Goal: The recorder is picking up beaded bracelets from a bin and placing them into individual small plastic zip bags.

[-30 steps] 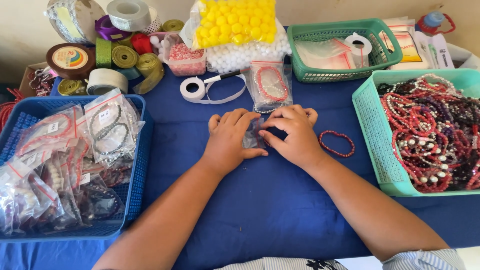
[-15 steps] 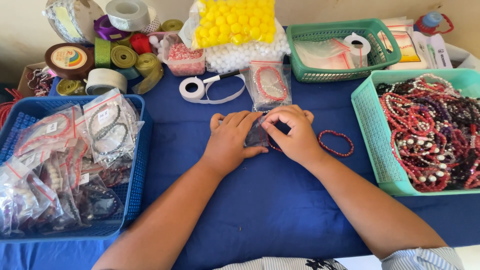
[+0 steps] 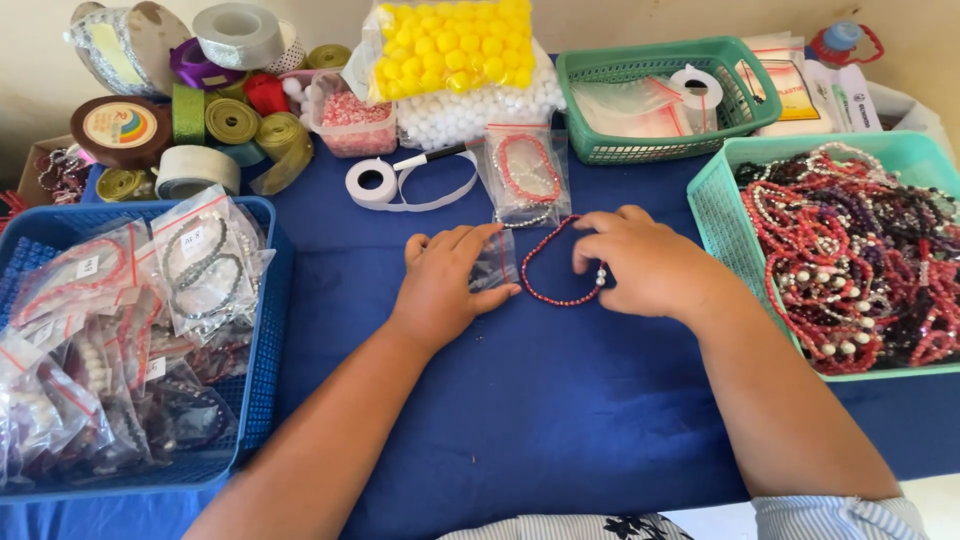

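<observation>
our left hand [image 3: 440, 285] pins the bag [image 3: 494, 262]; right hand [image 3: 640, 262] pinches the bracelet [image 3: 550, 270], not yet bagged.

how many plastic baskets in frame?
3. Blue basket at the left, full of bagged bracelets; small green basket at the back, holding clear bags and a tape roll; teal basket at the right, heaped with loose beaded bracelets. Others may sit outside the frame.

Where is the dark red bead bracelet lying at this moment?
In the head view, the dark red bead bracelet lies on the blue cloth at centre, between the left hand and right hand.
</observation>
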